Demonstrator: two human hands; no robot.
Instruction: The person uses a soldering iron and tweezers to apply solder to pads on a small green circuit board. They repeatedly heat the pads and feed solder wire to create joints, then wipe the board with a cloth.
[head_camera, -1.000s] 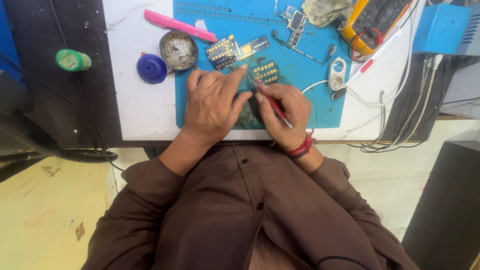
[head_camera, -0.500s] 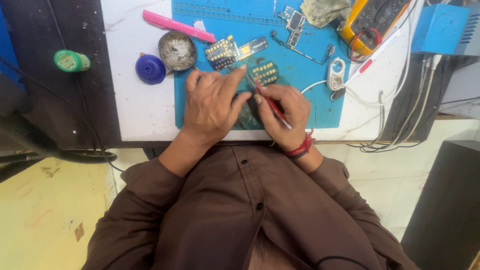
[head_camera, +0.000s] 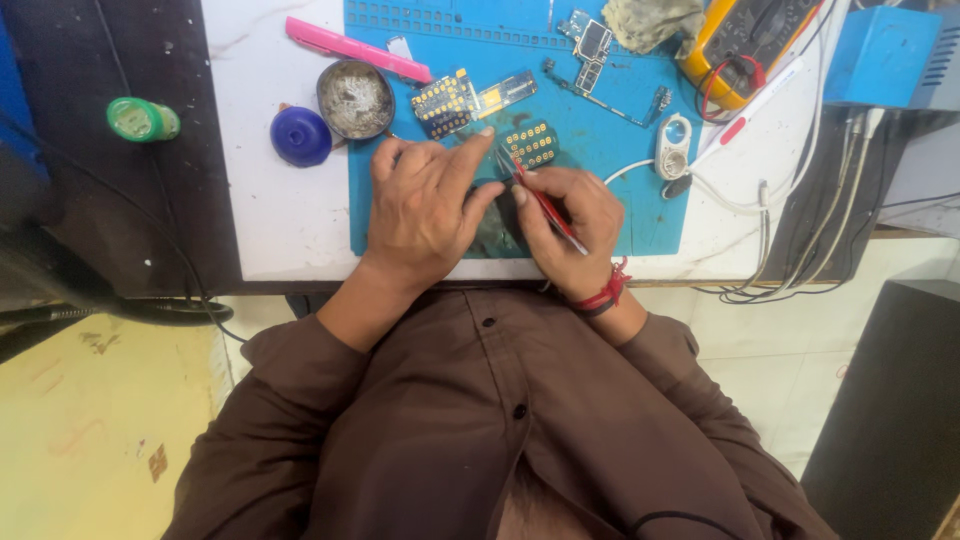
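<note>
Both hands are parked close together on the blue mat, near its front edge. The left hand is laid flat, palm down, fingers pressed on something dark on the mat that's mostly hidden underneath, so what it is can't be told. The right hand is closed around a pair of red-handled tweezers, held like a pen, with the tips angled toward the left index finger.

A small circuit board with gold pads is seen on the mat just beyond the tweezer tips. Further back on the mat, another gold-dotted board is lying. Off the mat's left edge, a round metal tin and a blue cap are set on the white bench. A yellow multimeter is found at the mat's far right corner.
</note>
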